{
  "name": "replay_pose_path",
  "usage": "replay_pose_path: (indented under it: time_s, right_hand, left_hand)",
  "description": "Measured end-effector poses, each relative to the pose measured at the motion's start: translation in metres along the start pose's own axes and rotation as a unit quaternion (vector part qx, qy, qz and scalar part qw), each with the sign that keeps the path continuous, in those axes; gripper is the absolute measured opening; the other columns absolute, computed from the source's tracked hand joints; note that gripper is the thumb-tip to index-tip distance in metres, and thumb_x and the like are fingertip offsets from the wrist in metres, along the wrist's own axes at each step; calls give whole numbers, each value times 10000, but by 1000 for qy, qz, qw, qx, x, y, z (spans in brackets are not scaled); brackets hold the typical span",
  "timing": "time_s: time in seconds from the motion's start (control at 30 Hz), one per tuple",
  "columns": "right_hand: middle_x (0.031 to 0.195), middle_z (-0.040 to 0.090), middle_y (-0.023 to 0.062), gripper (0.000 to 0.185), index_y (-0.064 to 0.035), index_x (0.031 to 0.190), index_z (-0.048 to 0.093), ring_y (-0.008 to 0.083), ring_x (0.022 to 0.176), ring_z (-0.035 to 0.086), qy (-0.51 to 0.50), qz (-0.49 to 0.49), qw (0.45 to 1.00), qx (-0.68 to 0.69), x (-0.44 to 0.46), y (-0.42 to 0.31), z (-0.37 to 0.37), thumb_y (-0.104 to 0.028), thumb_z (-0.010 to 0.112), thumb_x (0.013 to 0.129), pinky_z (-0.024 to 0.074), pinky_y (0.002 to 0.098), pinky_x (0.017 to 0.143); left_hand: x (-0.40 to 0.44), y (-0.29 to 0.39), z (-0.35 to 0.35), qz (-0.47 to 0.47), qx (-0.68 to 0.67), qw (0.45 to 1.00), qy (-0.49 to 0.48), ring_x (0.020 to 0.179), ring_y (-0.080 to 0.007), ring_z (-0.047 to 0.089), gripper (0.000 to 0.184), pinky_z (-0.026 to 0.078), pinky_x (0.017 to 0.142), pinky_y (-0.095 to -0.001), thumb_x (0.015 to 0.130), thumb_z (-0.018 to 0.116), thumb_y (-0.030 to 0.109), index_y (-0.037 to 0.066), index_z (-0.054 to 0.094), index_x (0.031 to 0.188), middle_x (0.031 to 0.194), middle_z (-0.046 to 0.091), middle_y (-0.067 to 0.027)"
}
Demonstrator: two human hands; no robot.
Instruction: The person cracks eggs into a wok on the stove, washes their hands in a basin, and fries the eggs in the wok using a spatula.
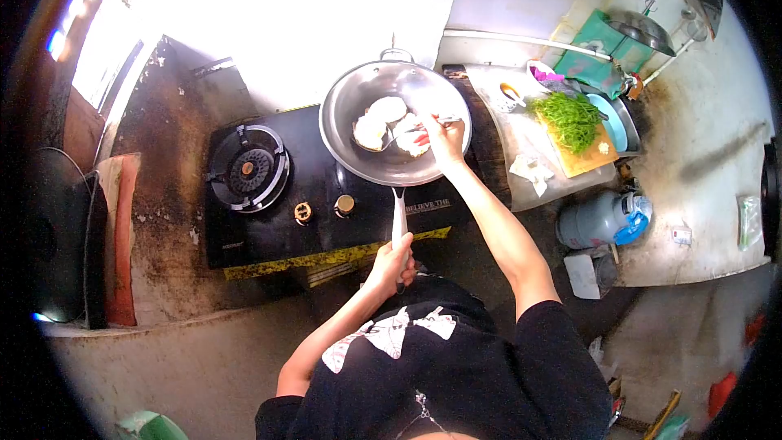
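Observation:
A wide steel pan (350, 90) stands over the right side of the black gas stove (309, 143). In it lie several pale, round pieces of food (371, 130), which look like fried eggs. My left hand (393, 265) is wrapped round the pan's handle (399, 216), below the pan. Over the right part of the pan, my right hand (444, 143) is closed on a utensil with red on it, whose tip is among the food. The fingers partly hide this utensil, and its exact shape cannot be made out.
The bare left burner (248, 169) is beside the pan. To the right, green herbs (570, 121) lie on a yellow cutting board (582, 165), near a cup (509, 98) and a blue basin (617, 124). A grey gas cylinder (582, 220) stands below them.

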State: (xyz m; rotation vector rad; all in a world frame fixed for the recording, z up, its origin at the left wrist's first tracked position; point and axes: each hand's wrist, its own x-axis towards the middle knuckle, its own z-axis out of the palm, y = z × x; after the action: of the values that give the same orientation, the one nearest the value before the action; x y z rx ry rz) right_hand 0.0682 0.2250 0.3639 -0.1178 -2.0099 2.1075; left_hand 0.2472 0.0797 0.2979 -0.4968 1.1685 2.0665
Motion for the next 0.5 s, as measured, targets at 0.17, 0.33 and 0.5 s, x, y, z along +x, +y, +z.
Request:
replay_pose_path:
  time_s: [0.17,0.33,0.5]
  right_hand:
    - [656,633,112,189,34,767,623,162,453,604,-23,-7,999,22,9,0,-2,-133,567,836,469,234,360]
    - [641,624,96,212,37,782,627,163,469,615,-46,-26,998,-36,2,-12,-2,-157,572,847,482,232,368]
    - [549,610,82,224,18,722,644,117,434,596,-59,-70,995,-36,-2,-18,-3,-168,595,836,450,210,347]
  left_hand:
    - [-1,2,1,-5,14,1000,10,370,-129,380,358,296,331,-285,863,555,414,93,415,786,540,428,-25]
    - [-3,4,2,-13,4,1000,8,370,-129,379,358,293,331,-282,865,553,412,94,411,783,536,427,-24]
    - [-4,3,2,-2,14,1000,14,360,-125,382,356,308,325,-276,866,553,405,86,413,788,534,424,-30]
